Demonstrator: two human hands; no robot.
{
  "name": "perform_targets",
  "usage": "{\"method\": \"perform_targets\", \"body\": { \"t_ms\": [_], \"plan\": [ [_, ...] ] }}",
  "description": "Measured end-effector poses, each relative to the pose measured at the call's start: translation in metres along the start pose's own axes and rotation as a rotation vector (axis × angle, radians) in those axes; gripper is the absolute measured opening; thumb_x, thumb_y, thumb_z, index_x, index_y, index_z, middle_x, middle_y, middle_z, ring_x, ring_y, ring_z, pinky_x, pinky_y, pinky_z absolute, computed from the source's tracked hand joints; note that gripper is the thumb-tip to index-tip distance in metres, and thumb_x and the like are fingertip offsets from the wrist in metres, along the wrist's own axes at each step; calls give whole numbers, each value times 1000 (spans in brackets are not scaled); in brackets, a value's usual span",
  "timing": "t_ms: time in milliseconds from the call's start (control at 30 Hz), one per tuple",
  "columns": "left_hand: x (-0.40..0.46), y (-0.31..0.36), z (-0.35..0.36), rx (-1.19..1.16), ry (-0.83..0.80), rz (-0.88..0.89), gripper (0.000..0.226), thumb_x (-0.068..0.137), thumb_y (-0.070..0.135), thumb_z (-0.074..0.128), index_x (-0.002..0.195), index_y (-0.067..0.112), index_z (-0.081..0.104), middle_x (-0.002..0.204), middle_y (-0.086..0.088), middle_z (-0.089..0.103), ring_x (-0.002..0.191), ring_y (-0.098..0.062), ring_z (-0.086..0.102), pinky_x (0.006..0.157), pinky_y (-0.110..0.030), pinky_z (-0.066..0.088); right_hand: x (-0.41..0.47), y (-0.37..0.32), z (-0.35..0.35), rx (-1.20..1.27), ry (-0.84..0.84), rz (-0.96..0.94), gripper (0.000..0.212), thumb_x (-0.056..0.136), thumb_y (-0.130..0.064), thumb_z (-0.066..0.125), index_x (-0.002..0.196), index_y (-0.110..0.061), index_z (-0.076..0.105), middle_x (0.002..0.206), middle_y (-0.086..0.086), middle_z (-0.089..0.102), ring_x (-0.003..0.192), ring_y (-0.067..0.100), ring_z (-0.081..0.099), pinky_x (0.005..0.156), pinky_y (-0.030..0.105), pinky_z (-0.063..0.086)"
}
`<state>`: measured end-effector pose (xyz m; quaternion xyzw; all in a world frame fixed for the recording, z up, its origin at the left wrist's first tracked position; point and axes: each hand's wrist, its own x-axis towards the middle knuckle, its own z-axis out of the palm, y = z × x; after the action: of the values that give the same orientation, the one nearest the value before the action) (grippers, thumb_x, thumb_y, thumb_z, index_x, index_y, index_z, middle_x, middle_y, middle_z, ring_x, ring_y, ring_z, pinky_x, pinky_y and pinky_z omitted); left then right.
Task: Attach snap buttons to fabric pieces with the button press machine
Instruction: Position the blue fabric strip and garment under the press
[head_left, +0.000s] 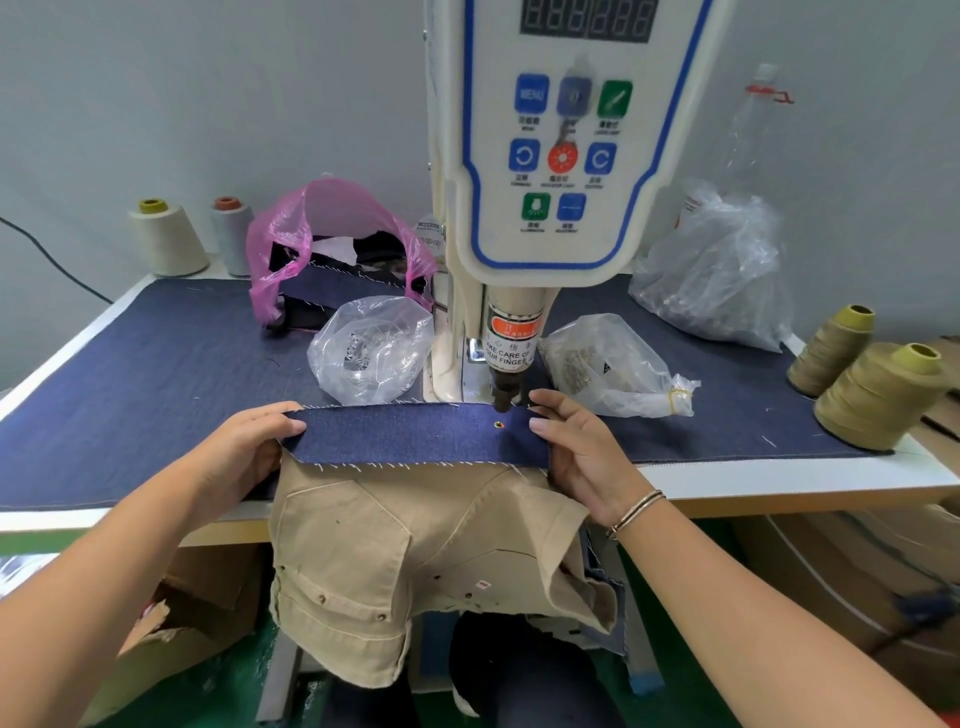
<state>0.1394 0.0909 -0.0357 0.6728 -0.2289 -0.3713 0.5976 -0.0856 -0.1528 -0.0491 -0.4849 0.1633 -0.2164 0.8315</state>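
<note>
While both my hands pinch it flat under the white button press machine (550, 171), left hand (244, 452) and right hand (582, 452) each grip an end of one dark blue denim strip (415, 434). One metal snap (500, 424) near right end; white frayed threads along edges. Four thread cones, three clear bags, one pink.

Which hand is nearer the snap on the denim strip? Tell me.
Right. The right hand pinches the strip's end just beside the snap; the left hand holds the far end of the denim strip.
</note>
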Motion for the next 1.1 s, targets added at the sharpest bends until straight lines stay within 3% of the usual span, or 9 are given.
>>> {"method": "perform_targets", "body": {
  "t_ms": [233, 333, 433, 500, 633, 733, 800, 933, 1100],
  "plan": [
    [-9, 13, 17, 33, -108, 74, 10, 71, 14, 57, 76, 12, 65, 77, -10, 64, 69, -18, 63, 68, -33, 46, -16, -8, -6, 28, -7, 6, 30, 73, 3, 56, 97, -13, 62, 80, -2, 67, 75, 10, 65, 66, 23, 53],
    [-6, 13, 37, 256, 27, 288, 19, 73, 18, 51, 82, 3, 60, 80, -7, 59, 77, -14, 55, 73, -31, 39, -34, -19, -18, -29, -22, 21, 30, 73, 5, 56, 96, -13, 63, 81, 0, 62, 75, 13, 61, 66, 28, 49],
    [2, 5, 62, 458, 151, 396, 14, 80, 20, 48, 77, 7, 51, 72, -4, 48, 70, -14, 43, 66, -26, 31, -48, -31, -29, -331, 0, 25, 33, 83, 14, 50, 97, -12, 64, 84, 1, 60, 79, 12, 61, 68, 26, 51],
    [9, -5, 76, 536, 230, 424, 20, 90, 9, 49, 71, 16, 45, 67, 1, 43, 65, -14, 39, 59, -19, 30, -51, -45, -35, -469, 47, -27, 31, 86, 13, 51, 98, -12, 65, 82, 0, 61, 76, 10, 61, 69, 23, 52],
    [19, -15, 84, 589, 324, 400, 13, 91, -2, 45, 83, 6, 52, 75, -14, 53, 71, -21, 43, 60, -14, 33, -27, -90, -52, -735, 328, -279, 20, 90, -6, 58, 90, -23, 68, 88, -5, 64, 83, 7, 59, 78, 27, 47],
    [20, -17, 83, 603, 316, 384, 12, 91, -1, 45, 85, 5, 54, 72, -8, 54, 69, -18, 44, 61, -13, 34, 2, -103, -67, -1526, 449, -267, 12, 90, -31, 60, 92, -29, 72, 113, -5, 51, 116, 19, 40, 100, 36, 29],
    [18, -18, 82, 598, 315, 388, 14, 91, 0, 46, 83, 7, 55, 73, -6, 55, 69, -13, 45, 62, -14, 35, 17, -97, -67, -1909, 381, -262, 16, 89, -40, 59, 95, -36, 73, 133, -3, 43, 125, 25, 28, 101, 38, 19],
    [19, -20, 80, 613, 317, 386, 16, 90, 0, 47, 83, 12, 56, 75, -4, 58, 71, -15, 49, 66, -19, 38, 43, -83, -53, -2130, 264, -241, 19, 89, -44, 53, 89, -43, 72, 144, -7, 33, 132, 25, 18, 101, 43, 14],
    [22, -22, 79, 620, 327, 355, 19, 89, 3, 47, 80, 18, 55, 77, -2, 61, 76, -18, 53, 68, -31, 41, 69, -74, -48, -2348, 322, -155, 34, 93, -35, 42, 118, -21, 61, 132, -1, 42, 121, 25, 31, 99, 42, 22]
  ]
}}
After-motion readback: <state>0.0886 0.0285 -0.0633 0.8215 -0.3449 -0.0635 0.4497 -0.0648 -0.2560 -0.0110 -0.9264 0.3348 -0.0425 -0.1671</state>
